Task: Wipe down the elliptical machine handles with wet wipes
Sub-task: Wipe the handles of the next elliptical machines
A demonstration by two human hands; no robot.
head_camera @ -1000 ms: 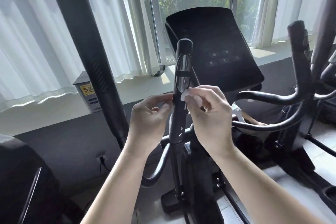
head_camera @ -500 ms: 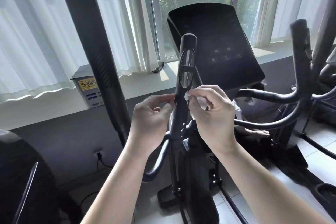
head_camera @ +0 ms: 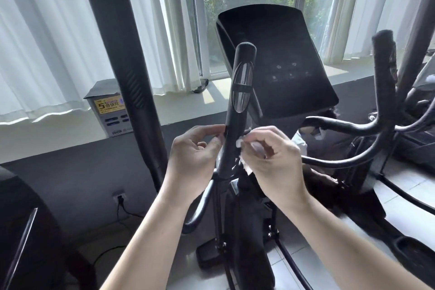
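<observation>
Gripping: my right hand (head_camera: pixel 270 160) pinches a crumpled white wet wipe (head_camera: pixel 244 162) between thumb and curled fingers, holding it against the right side of the handle.
Handle: the upright black padded elliptical handle (head_camera: pixel 231 141) stands between my two hands, tilted slightly, with an oval silver sensor plate (head_camera: pixel 242 87) set into its upper part.
Wipe position: it touches the handle below the sensor plate, on the lower stretch of the grip, and a loose corner hangs under my right fingers.
Left hand: my left hand (head_camera: pixel 193 160) is on the opposite side, its fingers curled, with thumb and forefinger tips touching the handle's left edge. I cannot tell whether they pinch an end of the wipe there or only steady the handle.
Console: a broad black display console (head_camera: pixel 277 66) sits just behind the handle, facing me.
Second handle: another upright black padded handle (head_camera: pixel 382 73) rises well apart to the right, joined to curved black bars (head_camera: pixel 341 125).
Left column: a thick black moving arm (head_camera: pixel 122 54) crosses the view beside my left hand.
Window sill: a small grey box with a yellow label (head_camera: pixel 110 110) stands on the sill under white sheer curtains (head_camera: pixel 47 42).
Wall: a white socket with a black plug (head_camera: pixel 118 195) is low on the grey wall.
</observation>
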